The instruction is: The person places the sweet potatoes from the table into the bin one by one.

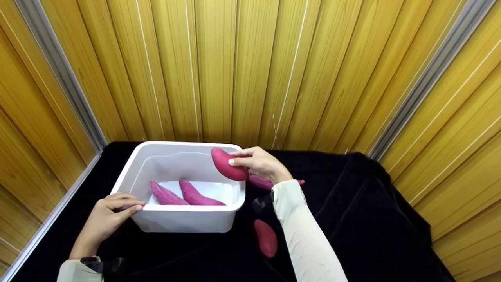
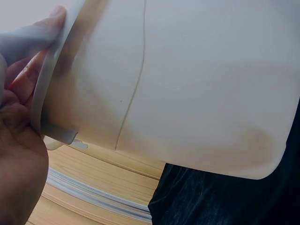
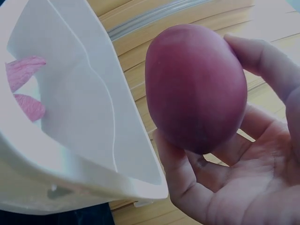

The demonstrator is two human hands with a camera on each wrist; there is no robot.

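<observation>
My right hand (image 1: pixel 263 163) pinches a smooth red tuber (image 1: pixel 227 165), plump, slightly curved, darker toward its underside; my left hand (image 1: pixel 106 215) grips the white bin (image 1: pixel 188 221) by its rim.

Both hands (image 1: pixel 107 213) (image 1: pixel 264 164) in pinch grips

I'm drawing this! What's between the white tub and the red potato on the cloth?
The head view shows just black cloth between the tub and red potato.
</observation>
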